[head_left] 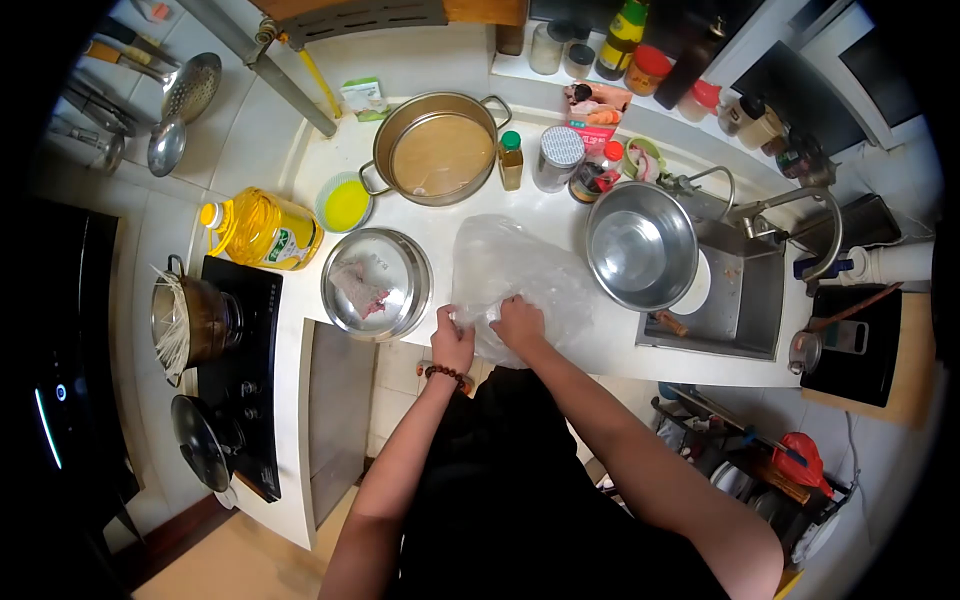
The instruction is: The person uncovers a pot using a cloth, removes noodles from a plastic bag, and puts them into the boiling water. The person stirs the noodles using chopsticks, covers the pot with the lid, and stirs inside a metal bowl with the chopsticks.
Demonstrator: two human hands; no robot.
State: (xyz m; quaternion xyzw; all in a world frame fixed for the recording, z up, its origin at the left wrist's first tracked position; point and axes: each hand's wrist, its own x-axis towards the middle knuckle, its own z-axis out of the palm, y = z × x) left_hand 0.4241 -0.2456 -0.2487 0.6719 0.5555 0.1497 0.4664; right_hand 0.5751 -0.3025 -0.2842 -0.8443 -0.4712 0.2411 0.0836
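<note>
A clear, crumpled plastic bag [508, 255] lies on the white counter in front of me. My left hand [453, 340], with a beaded bracelet at the wrist, pinches the bag's near left edge. Curled over the bag's near part is my right hand [520, 322], its fingers closed on the plastic. Just left of the bag sits a round steel dish [412, 275] holding a piece of raw meat [358, 288]. What the bag contains, if anything, cannot be made out.
A large steel pot [440, 150] with liquid stands behind, near a bowl of yellow liquid [346, 205] and an oil jug [265, 230]. Right is a steel basin [642, 245] at the sink [745, 300]. Noodles stick out of a pot [190, 320] on the stove [240, 390].
</note>
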